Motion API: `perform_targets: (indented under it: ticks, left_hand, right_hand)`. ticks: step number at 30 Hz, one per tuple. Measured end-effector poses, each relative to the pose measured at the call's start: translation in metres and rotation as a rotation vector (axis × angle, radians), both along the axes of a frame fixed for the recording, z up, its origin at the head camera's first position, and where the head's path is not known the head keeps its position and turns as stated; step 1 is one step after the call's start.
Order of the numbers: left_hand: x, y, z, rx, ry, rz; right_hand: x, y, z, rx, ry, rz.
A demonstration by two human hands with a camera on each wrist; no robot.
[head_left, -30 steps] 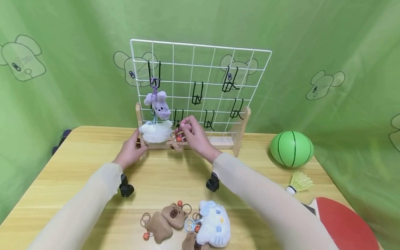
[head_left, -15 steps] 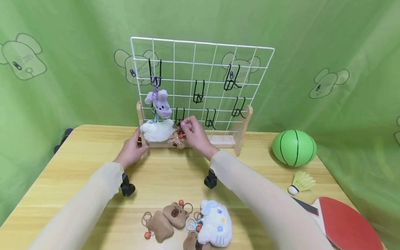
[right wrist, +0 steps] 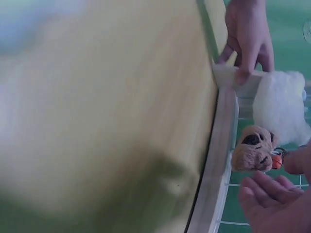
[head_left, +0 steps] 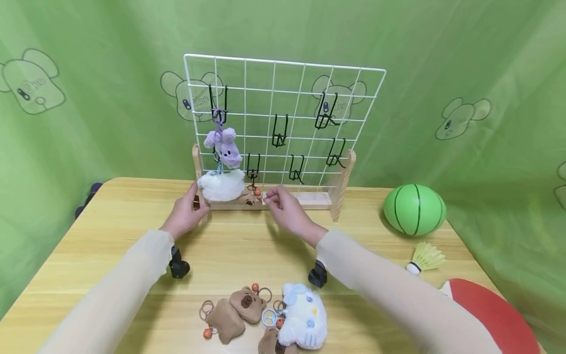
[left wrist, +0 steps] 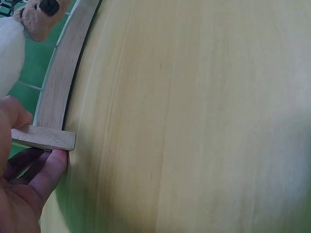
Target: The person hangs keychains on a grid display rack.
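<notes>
Right grip [head_left: 292, 215]: fingers loosely bent, nothing held, in front of the wire rack [head_left: 274, 61], low and near its middle. Brown plush keychain [right wrist: 252, 154] hangs just left of these fingertips, below a black hook [head_left: 253, 173] low on the rack. Orange bead [right wrist: 277, 162] sits on the side toward the right grip; from the wrist view, hard to say whether the thumb touches it. That short sideways offset matters most, I judge; right grip is nearer. Left grip [head_left: 184, 211] pinches the rack's left wooden support [left wrist: 51, 137], white plush [head_left: 221, 187] between it and the brown one.
</notes>
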State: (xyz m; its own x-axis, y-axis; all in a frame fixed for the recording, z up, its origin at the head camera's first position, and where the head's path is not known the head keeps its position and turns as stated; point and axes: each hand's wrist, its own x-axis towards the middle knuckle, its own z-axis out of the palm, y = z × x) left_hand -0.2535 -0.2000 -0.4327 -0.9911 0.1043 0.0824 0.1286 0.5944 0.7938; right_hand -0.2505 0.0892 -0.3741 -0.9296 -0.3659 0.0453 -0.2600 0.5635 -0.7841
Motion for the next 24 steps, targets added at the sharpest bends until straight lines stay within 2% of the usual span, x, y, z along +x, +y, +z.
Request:
perform_targets:
  ticks: [5, 10, 13, 15, 20, 24]
  left_hand:
    - [0.0, -0.001, 0.0, 0.002, 0.007, 0.0]
    - [0.0, 0.0, 0.0, 0.007, -0.001, -0.003]
    - [0.001, 0.001, 0.0, 0.003, 0.0, -0.002]
    - [0.001, 0.001, 0.001, -0.001, 0.001, 0.002]
    - [0.002, 0.002, 0.002, -0.005, 0.002, 0.005]
    - [0.003, 0.002, 0.002, -0.003, 0.006, 0.003]
  right_hand:
    - [0.02, 0.015, -0.002, 0.132, -0.052, 0.189]
    - [0.04, 0.026, -0.011, 0.212, -0.161, 0.428]
    - [0.05, 0.028, -0.016, 0.234, -0.192, 0.543]
    - [0.057, 0.028, -0.017, 0.248, -0.211, 0.588]
    - [0.069, 0.026, -0.018, 0.321, -0.234, 0.635]
    - [0.075, 0.024, -0.02, 0.421, -0.178, 0.667]
